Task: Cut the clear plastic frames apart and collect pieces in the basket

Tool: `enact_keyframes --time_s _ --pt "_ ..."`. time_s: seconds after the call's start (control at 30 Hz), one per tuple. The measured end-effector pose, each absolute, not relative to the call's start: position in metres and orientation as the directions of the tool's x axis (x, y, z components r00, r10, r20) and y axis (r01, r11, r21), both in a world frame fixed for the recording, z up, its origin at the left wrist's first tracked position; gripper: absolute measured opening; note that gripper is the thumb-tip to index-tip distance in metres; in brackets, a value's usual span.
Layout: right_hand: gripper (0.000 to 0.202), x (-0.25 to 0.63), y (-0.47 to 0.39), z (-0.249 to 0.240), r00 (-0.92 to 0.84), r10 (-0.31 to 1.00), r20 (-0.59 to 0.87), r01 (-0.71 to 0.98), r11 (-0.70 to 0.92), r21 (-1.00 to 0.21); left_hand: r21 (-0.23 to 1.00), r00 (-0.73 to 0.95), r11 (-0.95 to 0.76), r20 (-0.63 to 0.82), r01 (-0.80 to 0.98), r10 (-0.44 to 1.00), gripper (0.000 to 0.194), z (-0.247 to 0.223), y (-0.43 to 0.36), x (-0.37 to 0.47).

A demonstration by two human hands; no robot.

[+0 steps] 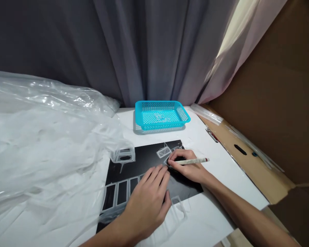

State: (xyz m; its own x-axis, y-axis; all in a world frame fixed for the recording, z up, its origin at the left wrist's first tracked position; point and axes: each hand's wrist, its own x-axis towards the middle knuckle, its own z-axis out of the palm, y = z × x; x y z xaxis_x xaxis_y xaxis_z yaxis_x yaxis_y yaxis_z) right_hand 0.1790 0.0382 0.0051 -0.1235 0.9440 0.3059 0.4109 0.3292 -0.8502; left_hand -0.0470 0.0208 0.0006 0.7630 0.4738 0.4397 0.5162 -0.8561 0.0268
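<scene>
A black sheet lies on the white table, with clear plastic pieces with whitish edges on it. My left hand rests palm down on the sheet, fingers stretched forward and lying flat. Just beyond its fingertips, my right hand is closed round a pale pen-like tool, whose rear end points right. The tool's tip is hidden by my fingers, near a small clear piece at the sheet's right side. Another small clear frame lies just left of my right hand.
A blue perforated basket stands behind the sheet. Crumpled clear plastic covers the left side. A red-and-metal tool lies at the right, near cardboard with a black item. Grey curtains hang behind.
</scene>
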Motion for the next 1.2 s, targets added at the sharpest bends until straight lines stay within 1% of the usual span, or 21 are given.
enact_keyframes --time_s 0.17,0.3,0.4,0.53,0.73,0.9,1.03,1.2 --pt "0.02 0.18 0.034 0.0 -0.137 0.924 0.356 0.436 0.379 -0.816 0.052 0.78 -0.864 0.405 0.501 0.477 0.047 0.0 0.019 -0.045" --pt "0.014 0.178 0.027 -0.002 -0.167 0.888 0.429 0.533 0.447 -0.718 0.093 0.778 -0.864 0.396 0.495 0.488 0.049 -0.004 0.017 -0.044" --pt "0.011 0.177 0.023 -0.003 -0.201 0.862 0.465 0.559 0.491 -0.668 0.119 0.778 -0.859 0.376 0.499 0.504 0.052 -0.006 0.016 -0.044" --pt "0.013 0.178 0.021 0.0 -0.189 0.883 0.43 0.547 0.459 -0.7 0.123 0.773 -0.852 0.372 0.508 0.514 0.052 -0.008 0.015 -0.043" --pt "0.018 0.179 0.025 0.003 -0.198 0.896 0.398 0.532 0.44 -0.724 0.005 0.779 -0.874 0.449 0.487 0.437 0.051 -0.004 0.014 -0.043" --pt "0.018 0.183 0.028 0.002 -0.228 0.888 0.399 0.507 0.458 -0.73 -0.01 0.764 -0.877 0.497 0.48 0.412 0.047 -0.004 0.018 -0.04" --pt "0.016 0.188 0.027 0.005 -0.266 0.883 0.387 0.521 0.469 -0.713 -0.015 0.779 -0.887 0.484 0.462 0.398 0.047 -0.006 0.016 -0.04" --pt "0.014 0.191 0.025 0.007 -0.261 0.897 0.356 0.503 0.441 -0.743 -0.006 0.8 -0.889 0.439 0.458 0.409 0.049 -0.006 0.013 -0.041"
